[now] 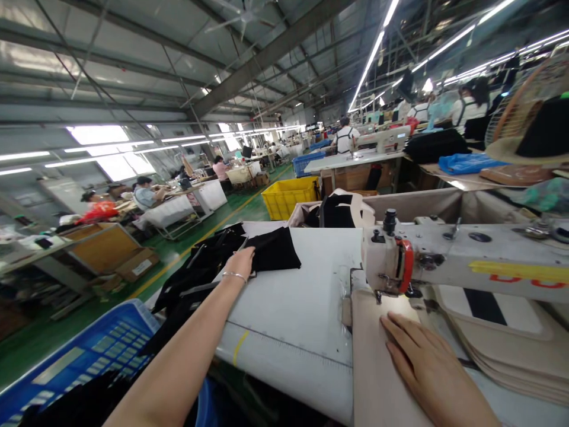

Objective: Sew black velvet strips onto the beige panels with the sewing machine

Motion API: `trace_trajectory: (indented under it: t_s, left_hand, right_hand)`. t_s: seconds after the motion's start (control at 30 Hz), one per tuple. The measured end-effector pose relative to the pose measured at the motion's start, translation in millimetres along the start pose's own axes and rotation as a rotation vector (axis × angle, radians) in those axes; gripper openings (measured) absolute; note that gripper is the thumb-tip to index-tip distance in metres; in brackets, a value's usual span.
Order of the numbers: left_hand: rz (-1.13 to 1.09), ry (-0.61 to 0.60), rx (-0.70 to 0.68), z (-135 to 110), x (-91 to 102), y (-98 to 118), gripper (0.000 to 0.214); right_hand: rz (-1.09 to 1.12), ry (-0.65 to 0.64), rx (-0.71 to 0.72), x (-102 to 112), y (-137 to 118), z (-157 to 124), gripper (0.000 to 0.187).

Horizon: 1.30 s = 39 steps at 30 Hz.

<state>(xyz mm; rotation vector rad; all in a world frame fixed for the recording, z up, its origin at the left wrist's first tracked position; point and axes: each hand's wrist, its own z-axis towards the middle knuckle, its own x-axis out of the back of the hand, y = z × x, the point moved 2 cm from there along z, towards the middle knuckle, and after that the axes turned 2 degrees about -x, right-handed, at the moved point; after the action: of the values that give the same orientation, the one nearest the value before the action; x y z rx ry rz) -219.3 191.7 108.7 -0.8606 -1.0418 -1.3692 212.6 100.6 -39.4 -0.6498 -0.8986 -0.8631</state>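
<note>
My left hand (240, 264), with a bracelet at the wrist, reaches across the white sewing table (288, 314) to its far left side. Its fingers are closed on the near edge of a flat black fabric piece (275, 249). More black pieces with grey strips (195, 267) lie heaped beside it, over the table's left edge. My right hand (420, 356) rests open, fingers stretched, on a beige fabric panel (373, 367). The panel's far end lies beneath the head of the sewing machine (389, 261).
Stacked beige panels (498, 332) lie right of the machine. A blue basket (89, 350) stands at lower left, a yellow crate (288, 197) farther off. Behind the table, a cloth-lined bin (413, 204) holds black and beige pieces. Other people sit at distant workstations.
</note>
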Motion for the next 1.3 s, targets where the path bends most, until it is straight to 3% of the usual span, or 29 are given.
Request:
trace_trajectory:
  t_s: [0.07, 0.17, 0.23, 0.27, 0.33, 0.4, 0.5, 0.6, 0.67, 0.8, 0.93, 1.3]
  left_hand:
    - [-0.023, 0.105, -0.06, -10, 22.3, 15, 0.038]
    - [-0.102, 0.118, -0.25, -51, 32.5, 67, 0.038]
    - [-0.194, -0.011, -0.445, -87, 21.1, 111, 0.034]
    - [-0.308, -0.165, -0.609, -103, 10.8, 132, 0.036]
    - [-0.451, -0.329, -0.806, -121, -12.2, 163, 0.038]
    - [-0.461, -0.309, -0.768, -113, -37.7, 177, 0.036]
    - [-0.365, -0.22, -0.497, -77, -74.1, 182, 0.033]
    - [-0.403, -0.243, -0.395, -56, -95.4, 191, 0.021]
    - [-0.455, -0.254, -0.408, -58, -99.0, 201, 0.015]
    - [-0.629, -0.284, -0.508, -72, -96.1, 223, 0.026]
    - [-0.631, -0.341, -0.497, -69, -99.9, 238, 0.005]
    - [-0.628, -0.285, -0.458, -57, -112.2, 246, 0.006]
  right_hand:
    - [0.004, -0.015, -0.009, 6, -2, 3, 0.044]
    - [0.009, -0.054, -0.006, 12, -2, 10, 0.041]
    - [0.01, -0.084, -0.012, 15, -2, 13, 0.038]
    - [0.01, -0.09, -0.018, 17, -2, 15, 0.038]
    - [0.011, -0.087, -0.03, 20, -2, 16, 0.038]
    - [0.018, -0.081, -0.037, 22, -4, 17, 0.038]
    - [0.034, -0.084, -0.047, 25, -6, 18, 0.038]
    - [0.046, -0.085, -0.055, 27, -7, 19, 0.037]
    - [0.057, -0.088, -0.06, 27, -8, 18, 0.037]
    - [0.072, -0.095, -0.08, 28, -7, 18, 0.039]
    - [0.074, -0.097, -0.075, 27, -7, 18, 0.041]
    - [0.073, -0.118, -0.092, 30, -8, 20, 0.044]
